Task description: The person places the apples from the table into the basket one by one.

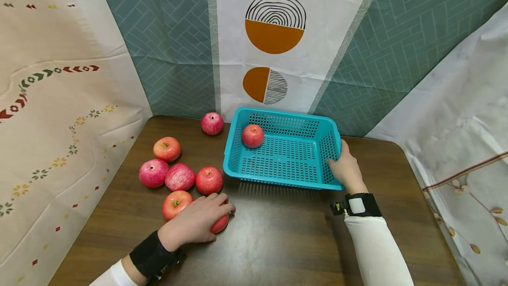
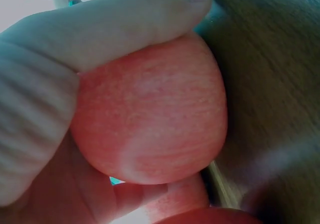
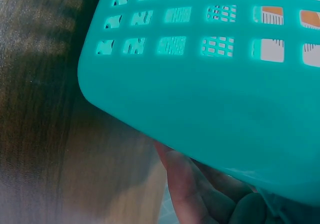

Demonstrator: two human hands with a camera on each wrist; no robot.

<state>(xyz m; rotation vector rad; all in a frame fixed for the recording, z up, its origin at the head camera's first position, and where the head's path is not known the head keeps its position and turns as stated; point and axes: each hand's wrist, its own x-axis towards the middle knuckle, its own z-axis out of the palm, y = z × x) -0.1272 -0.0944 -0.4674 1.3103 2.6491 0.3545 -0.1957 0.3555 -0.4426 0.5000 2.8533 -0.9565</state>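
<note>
My left hand (image 1: pixel 198 220) grips a red apple (image 2: pixel 155 114) low over the table, its thumb along one side and fingers round the other. Much of that apple is covered by the hand in the head view. At the right, my right hand (image 1: pixel 346 167) holds the short right side of a turquoise plastic basket (image 1: pixel 283 183), thumb inside the rim and fingers outside. One red apple (image 1: pixel 252 136) lies in the basket's left part. Close beyond the left hand sit a red-yellow apple (image 1: pixel 174 203) and a red apple (image 1: pixel 209 180).
Further apples stand left of the basket: a striped pink one (image 1: pixel 180 177), a dark pink one (image 1: pixel 154 173), an orange-red one (image 1: pixel 167 149) and one at the back edge (image 1: pixel 212 123). Patterned cloth (image 1: pixel 174 43) hangs behind the brown wooden table (image 1: pixel 278 237).
</note>
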